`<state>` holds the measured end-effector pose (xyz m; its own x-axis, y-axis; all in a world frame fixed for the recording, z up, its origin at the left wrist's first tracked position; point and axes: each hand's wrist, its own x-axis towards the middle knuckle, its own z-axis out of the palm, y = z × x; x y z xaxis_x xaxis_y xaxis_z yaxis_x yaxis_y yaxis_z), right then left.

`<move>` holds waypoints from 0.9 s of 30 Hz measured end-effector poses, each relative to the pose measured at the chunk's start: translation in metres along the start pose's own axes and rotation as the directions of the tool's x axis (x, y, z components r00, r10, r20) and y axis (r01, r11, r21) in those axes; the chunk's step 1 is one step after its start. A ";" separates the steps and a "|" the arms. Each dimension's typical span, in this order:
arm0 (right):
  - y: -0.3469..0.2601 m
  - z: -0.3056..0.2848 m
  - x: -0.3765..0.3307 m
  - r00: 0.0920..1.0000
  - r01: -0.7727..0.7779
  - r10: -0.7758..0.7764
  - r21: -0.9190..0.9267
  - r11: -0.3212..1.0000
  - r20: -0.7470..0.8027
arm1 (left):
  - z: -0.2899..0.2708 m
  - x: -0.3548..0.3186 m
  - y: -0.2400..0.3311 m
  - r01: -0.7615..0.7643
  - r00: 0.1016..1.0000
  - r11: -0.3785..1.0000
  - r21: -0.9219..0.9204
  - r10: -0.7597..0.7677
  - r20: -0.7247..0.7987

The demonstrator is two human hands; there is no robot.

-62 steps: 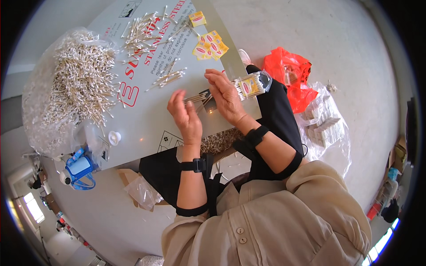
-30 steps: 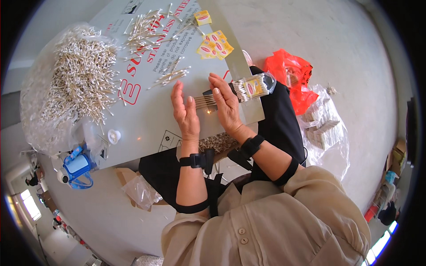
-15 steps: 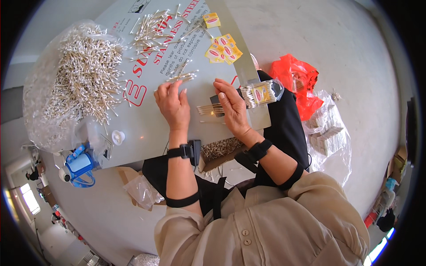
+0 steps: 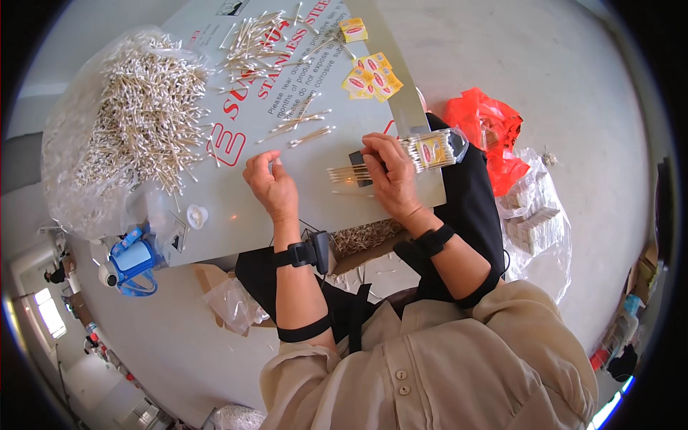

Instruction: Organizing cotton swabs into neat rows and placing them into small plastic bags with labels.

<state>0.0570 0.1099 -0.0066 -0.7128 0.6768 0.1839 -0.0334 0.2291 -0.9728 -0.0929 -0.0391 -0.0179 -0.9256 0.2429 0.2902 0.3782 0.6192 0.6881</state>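
My left hand (image 4: 272, 188) is over the sheet-covered table, its fingers loosely curled and the thumb apart, with no held thing showing. Just beyond its fingertips lie a few loose cotton swabs (image 4: 312, 136). My right hand (image 4: 394, 175) has its fingers bent and closed beside a small dark block (image 4: 360, 169); what they hold, if anything, is hidden. A row of cotton swabs (image 4: 344, 174) rests across that block, partly under this hand. To its right, at the table edge, sits a clear plastic pack (image 4: 459, 145) of swabs with a yellow card (image 4: 431, 151) in it.
A big clear bag of cotton swabs (image 4: 147, 118) fills the table's left. Loose swabs (image 4: 254, 43) and yellow cards (image 4: 373, 77) lie at the back. A white round lid (image 4: 197, 216) and blue bottle (image 4: 131, 259) are near left. Right, on the floor: a red bag (image 4: 476, 118).
My left hand has drawn back from the loose swabs, leaving them on the table, its fingers more curled. My right hand's fingers have bent inward. The whole view has shifted slightly.
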 end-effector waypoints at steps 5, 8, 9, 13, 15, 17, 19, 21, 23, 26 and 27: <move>0.002 -0.003 0.000 0.993 0.115 -0.109 -0.174 0.978 0.047 | 0.000 0.013 0.010 -0.116 0.987 0.993 -0.026 0.118 0.109; 0.004 -0.002 0.001 0.990 0.139 -0.136 -0.163 0.977 0.032 | 0.003 0.025 0.020 -0.233 0.954 0.972 0.027 0.223 0.200; 0.003 -0.002 0.001 0.990 0.138 -0.135 -0.163 0.977 0.032 | 0.004 0.028 0.023 -0.232 0.954 0.972 0.028 0.222 0.201; 0.002 -0.004 0.001 0.992 0.121 -0.114 -0.167 0.978 0.049 | 0.008 0.036 0.031 -0.397 0.879 0.907 0.143 0.330 0.343; 0.003 -0.004 0.000 0.993 0.111 -0.105 -0.166 0.980 0.047 | 0.009 0.040 0.031 -0.444 0.850 0.881 0.163 0.357 0.387; 0.003 -0.003 0.000 0.993 0.114 -0.107 -0.155 0.981 0.058 | 0.008 0.045 0.030 -0.507 0.788 0.848 0.154 0.384 0.481; 0.003 -0.003 0.001 0.992 0.120 -0.113 -0.159 0.980 0.054 | 0.008 0.049 0.029 -0.499 0.776 0.855 0.139 0.370 0.510; 0.005 -0.002 0.000 0.991 0.131 -0.125 -0.159 0.979 0.047 | 0.006 0.051 0.028 -0.495 0.764 0.859 0.128 0.360 0.536; 0.007 -0.001 0.000 0.991 0.131 -0.126 -0.138 0.982 0.042 | 0.002 0.049 0.028 -0.345 0.832 0.938 0.026 0.293 0.470; 0.004 0.002 0.000 0.996 0.086 -0.081 -0.108 0.990 0.046 | -0.016 0.044 0.030 -0.295 0.850 0.953 -0.065 0.293 0.438; 0.006 0.000 0.000 0.996 0.086 -0.082 -0.109 0.990 0.040 | -0.021 0.038 0.033 -0.299 0.847 0.952 -0.068 0.298 0.440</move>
<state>0.0566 0.1107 -0.0123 -0.7353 0.6269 0.2575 -0.0185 0.3613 -0.9323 -0.1152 -0.0258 0.0297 -0.6773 0.7185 0.1583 0.6377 0.4660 0.6133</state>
